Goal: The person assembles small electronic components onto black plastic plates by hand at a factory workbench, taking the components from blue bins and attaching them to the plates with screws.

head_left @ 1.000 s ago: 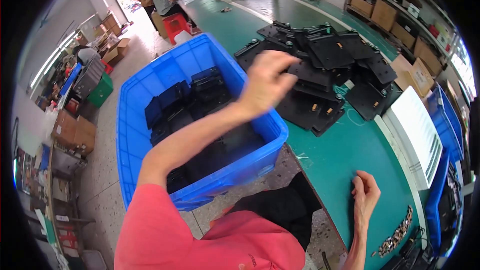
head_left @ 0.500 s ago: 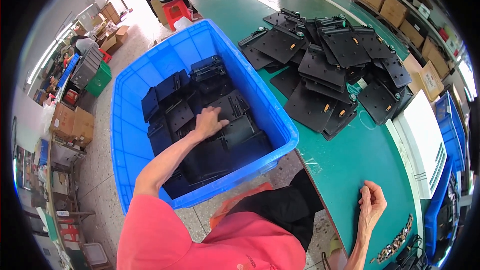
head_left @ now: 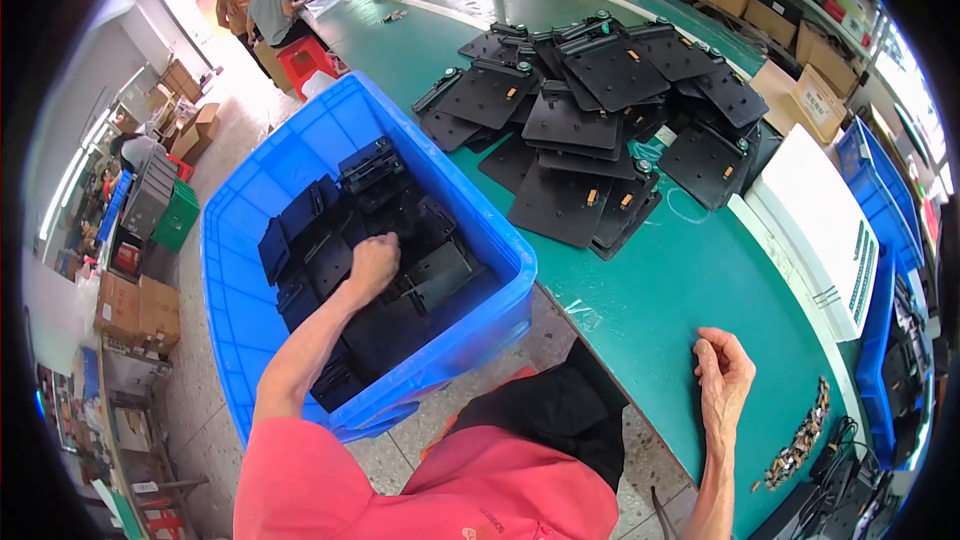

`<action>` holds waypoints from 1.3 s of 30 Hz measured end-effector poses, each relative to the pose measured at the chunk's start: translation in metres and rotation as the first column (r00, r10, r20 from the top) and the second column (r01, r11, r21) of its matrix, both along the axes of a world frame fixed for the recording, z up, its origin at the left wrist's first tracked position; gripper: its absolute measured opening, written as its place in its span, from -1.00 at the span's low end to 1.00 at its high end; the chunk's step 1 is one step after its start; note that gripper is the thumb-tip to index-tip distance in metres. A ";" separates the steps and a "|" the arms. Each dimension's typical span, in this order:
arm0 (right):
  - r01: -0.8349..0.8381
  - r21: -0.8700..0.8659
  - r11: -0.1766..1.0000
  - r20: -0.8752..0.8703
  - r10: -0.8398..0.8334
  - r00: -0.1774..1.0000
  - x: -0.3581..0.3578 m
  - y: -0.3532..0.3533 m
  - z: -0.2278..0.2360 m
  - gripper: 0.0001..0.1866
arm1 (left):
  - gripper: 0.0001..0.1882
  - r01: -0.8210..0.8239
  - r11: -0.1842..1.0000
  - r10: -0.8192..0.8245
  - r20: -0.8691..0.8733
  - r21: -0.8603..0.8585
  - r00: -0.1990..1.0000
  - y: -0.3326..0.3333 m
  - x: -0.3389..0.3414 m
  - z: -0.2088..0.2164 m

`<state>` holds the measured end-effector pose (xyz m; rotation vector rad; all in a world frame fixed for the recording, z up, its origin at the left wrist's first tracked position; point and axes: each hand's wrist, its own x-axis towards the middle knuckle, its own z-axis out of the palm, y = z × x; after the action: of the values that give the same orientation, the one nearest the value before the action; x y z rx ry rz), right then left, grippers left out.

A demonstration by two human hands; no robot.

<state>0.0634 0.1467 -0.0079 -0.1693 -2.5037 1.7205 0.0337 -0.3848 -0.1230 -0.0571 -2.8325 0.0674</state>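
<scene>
My left hand (head_left: 376,262) reaches down into a large blue plastic bin (head_left: 238,330), its fingers curled in among black metal plates (head_left: 328,262). Whatever those fingertips grip is hidden by the hand and the dark parts. Several such plates with attached brackets lie stacked and tilted in the bin. My right hand (head_left: 724,370) rests on the green tabletop (head_left: 640,310), loosely closed, thumb against the fingers, with nothing visible in it. A heap of black plates with hinge-like rods and small orange tags (head_left: 590,120) covers the table beyond the bin.
Small metal pieces (head_left: 798,440) lie in a strip right of my right hand, near black cables (head_left: 835,460). A white slotted panel (head_left: 815,230) leans along the table's right side, with blue trays (head_left: 880,185) beyond. Two people stand by a red stool (head_left: 303,62) at the far left.
The view has swung, shifting bin and heap left in the picture. My left hand has gone from spread fingers on a plate to curled fingers. My right hand stays on the table.
</scene>
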 end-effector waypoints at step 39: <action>0.150 0.192 0.970 0.061 -0.164 0.984 -0.001 0.062 0.018 -0.62 | -0.32 0.868 0.380 -0.923 0.076 0.319 0.376 0.390 -0.036 0.132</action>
<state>0.0624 0.2087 0.0102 -0.4139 -2.6081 1.4375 -0.0020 0.0050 0.0093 -1.6746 -2.5488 -0.5543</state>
